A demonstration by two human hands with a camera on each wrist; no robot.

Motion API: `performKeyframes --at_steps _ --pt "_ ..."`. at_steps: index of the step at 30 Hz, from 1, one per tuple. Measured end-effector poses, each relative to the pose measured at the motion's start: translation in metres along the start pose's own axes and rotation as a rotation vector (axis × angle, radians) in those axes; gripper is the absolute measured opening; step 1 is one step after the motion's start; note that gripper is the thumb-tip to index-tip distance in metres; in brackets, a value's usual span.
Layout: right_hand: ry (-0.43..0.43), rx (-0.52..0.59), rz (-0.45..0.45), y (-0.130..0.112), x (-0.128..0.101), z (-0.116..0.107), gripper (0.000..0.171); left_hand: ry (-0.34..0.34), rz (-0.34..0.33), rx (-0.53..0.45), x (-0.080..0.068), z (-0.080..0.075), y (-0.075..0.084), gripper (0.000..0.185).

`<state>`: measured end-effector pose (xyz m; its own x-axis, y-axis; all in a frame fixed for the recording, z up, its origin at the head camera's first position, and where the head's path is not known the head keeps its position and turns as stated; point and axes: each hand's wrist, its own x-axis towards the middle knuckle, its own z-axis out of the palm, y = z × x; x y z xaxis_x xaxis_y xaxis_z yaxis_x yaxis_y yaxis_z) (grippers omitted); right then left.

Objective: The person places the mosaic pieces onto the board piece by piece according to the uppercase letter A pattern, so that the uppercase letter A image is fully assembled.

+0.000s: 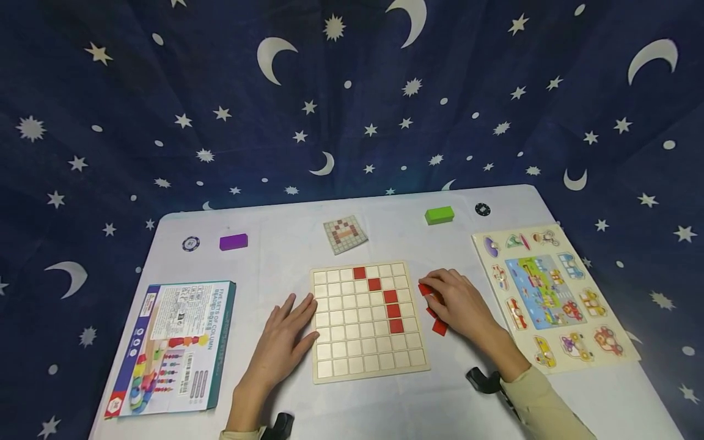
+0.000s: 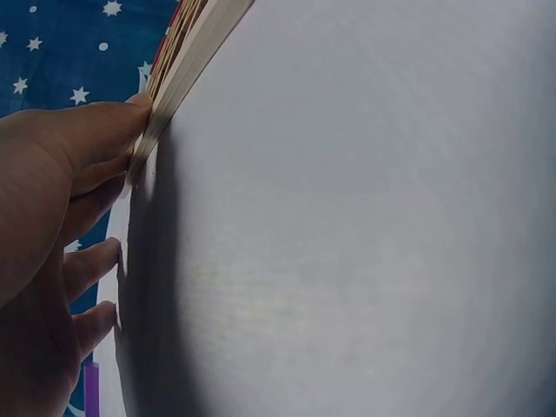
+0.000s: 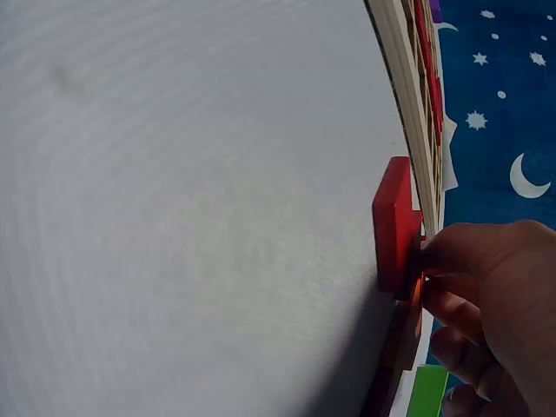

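A light wooden grid board (image 1: 352, 342) lies mid-table, with several red square tiles (image 1: 390, 296) in its cells, running from the top row down toward the right. My left hand (image 1: 283, 339) rests at the board's left edge; its fairly straight fingers and thumb touch the rim. To the right of the board, my right hand (image 1: 453, 299) bends over a small group of loose red tiles (image 1: 439, 327). Its thumb and forefinger pinch one red tile (image 1: 425, 289). In the right wrist view a red tile (image 3: 395, 228) shows by the thumb, and the fingers partly hide the others.
Behind the board lies a small pattern card (image 1: 344, 234). A purple block (image 1: 233, 242), a green block (image 1: 439, 215) and two round chips (image 1: 191, 244) sit farther back. At left is a boxed toy (image 1: 176, 348); at right, a picture puzzle board (image 1: 555, 299).
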<state>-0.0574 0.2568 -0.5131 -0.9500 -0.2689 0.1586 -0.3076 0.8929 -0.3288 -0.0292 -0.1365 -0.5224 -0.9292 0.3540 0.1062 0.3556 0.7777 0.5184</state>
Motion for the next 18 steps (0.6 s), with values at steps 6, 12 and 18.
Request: performKeyframes --at_steps 6,12,18 --pt "-0.017 -0.014 0.019 0.003 0.004 0.0 0.033 -0.016 -0.008 0.002 0.001 0.0 0.0 0.065" --pt "0.006 -0.038 0.018 0.003 0.014 -0.001 0.03 -0.059 -0.038 -0.017 0.002 -0.001 -0.002 0.065" --pt "0.007 0.0 -0.011 -0.018 0.032 0.001 0.031 -0.05 -0.038 -0.015 0.001 -0.001 -0.001 0.065"
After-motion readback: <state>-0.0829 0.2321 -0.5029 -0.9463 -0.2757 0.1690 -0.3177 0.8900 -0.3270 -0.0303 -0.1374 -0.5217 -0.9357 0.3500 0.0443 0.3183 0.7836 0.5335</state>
